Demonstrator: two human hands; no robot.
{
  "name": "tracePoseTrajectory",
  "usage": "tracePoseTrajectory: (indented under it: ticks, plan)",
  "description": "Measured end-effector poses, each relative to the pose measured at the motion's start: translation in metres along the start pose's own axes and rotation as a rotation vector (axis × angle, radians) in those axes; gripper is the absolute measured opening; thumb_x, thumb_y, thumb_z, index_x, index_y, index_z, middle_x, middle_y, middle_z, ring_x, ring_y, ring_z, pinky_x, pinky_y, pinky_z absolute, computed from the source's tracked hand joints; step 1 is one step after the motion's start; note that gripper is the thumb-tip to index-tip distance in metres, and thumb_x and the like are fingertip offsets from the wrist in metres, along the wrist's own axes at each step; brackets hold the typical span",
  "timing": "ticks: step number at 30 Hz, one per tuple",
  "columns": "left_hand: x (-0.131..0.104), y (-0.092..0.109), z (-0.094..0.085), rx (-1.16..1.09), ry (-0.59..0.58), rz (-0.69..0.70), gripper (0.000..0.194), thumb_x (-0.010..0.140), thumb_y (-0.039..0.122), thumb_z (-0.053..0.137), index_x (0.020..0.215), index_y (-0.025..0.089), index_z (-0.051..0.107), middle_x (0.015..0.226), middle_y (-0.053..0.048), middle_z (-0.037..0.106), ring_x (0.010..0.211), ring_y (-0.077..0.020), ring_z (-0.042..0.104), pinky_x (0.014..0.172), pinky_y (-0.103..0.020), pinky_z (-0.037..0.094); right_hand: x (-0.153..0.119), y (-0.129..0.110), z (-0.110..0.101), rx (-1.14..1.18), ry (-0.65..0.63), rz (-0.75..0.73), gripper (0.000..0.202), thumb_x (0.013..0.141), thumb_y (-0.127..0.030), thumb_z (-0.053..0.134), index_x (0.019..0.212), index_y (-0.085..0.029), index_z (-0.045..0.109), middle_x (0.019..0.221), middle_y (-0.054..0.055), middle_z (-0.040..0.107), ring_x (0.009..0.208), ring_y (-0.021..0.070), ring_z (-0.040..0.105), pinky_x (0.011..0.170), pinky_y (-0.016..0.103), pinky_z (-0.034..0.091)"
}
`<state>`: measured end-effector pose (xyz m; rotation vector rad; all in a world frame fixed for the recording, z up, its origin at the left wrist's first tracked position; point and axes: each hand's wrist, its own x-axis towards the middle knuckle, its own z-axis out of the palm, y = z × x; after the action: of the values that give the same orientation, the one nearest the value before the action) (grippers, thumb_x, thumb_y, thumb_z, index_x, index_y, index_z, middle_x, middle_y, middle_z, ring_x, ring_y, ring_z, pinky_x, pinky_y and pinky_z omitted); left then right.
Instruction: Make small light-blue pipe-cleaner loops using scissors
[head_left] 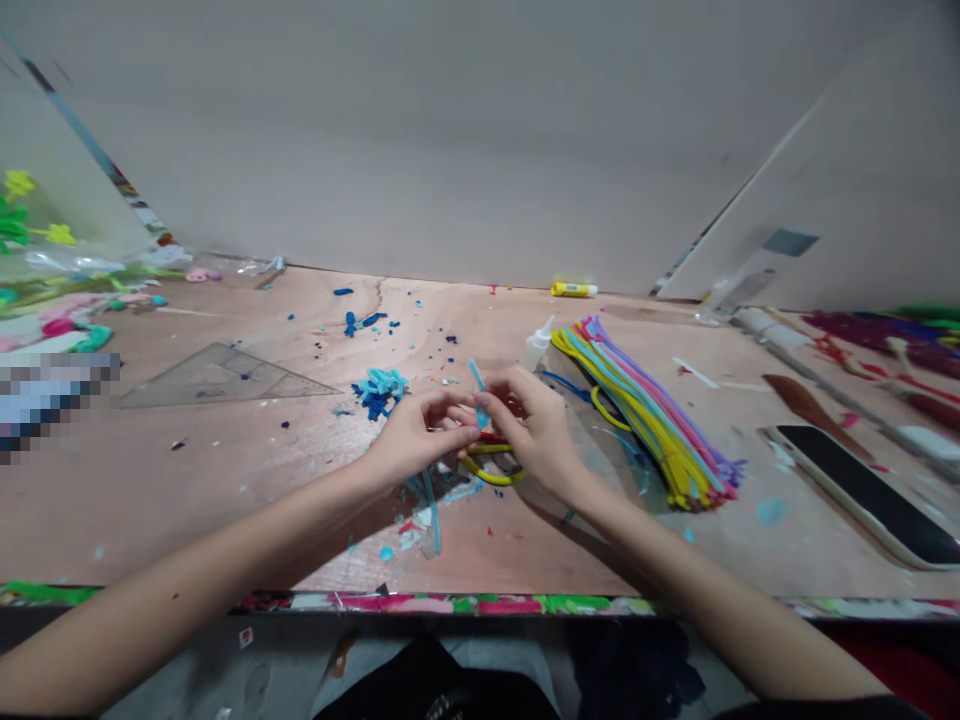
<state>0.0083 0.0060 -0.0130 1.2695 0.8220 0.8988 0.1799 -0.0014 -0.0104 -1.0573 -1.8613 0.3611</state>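
Observation:
My left hand (420,425) and my right hand (536,420) meet over the middle of the table, fingers closed in a pinch. Between their fingertips is a light blue pipe cleaner (477,376), its upper end sticking up. Another light blue strand (431,512) hangs or lies below my left hand; whether it is the same piece I cannot tell. Beneath my right hand shows a yellow looped handle (495,475), mostly hidden. Just beyond my left hand sits a small pile of light and dark blue fuzzy pieces (381,390).
Right of my hands lies a bundle of coloured pipe cleaners (652,410), beside a white nozzle bottle (538,343). A phone (862,490) rests farther right. A clear set square (225,380) lies at left, a yellow glue stick (574,289) at the back. Blue scraps dot the wood.

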Motion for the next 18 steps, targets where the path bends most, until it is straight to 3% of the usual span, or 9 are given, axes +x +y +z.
tracePoseTrajectory:
  ticks: [10,18]
  plan:
    - [-0.0027,-0.001,0.0029,0.007,0.038,0.009,0.034,0.069,0.026,0.078,0.095,0.014,0.06,0.077,0.0,0.063,0.061,-0.0096,0.059,0.055,-0.022,0.049,-0.0003,-0.0008,0.0022,0.11,-0.036,0.053,0.013,0.095,-0.021,0.052,0.083,-0.019,0.057,0.074,-0.001,0.06,0.063,0.0114,0.053,0.06,0.024,0.039]
    - [-0.001,-0.0025,0.0014,-0.031,-0.034,0.019,0.028,0.071,0.025,0.077,0.089,0.015,0.058,0.076,0.001,0.061,0.064,-0.0106,0.062,0.055,-0.021,0.049,0.0001,-0.0015,0.0021,0.047,-0.023,0.022,0.012,0.093,-0.022,0.053,0.082,-0.02,0.058,0.075,0.001,0.063,0.067,0.0137,0.057,0.064,0.026,0.042]
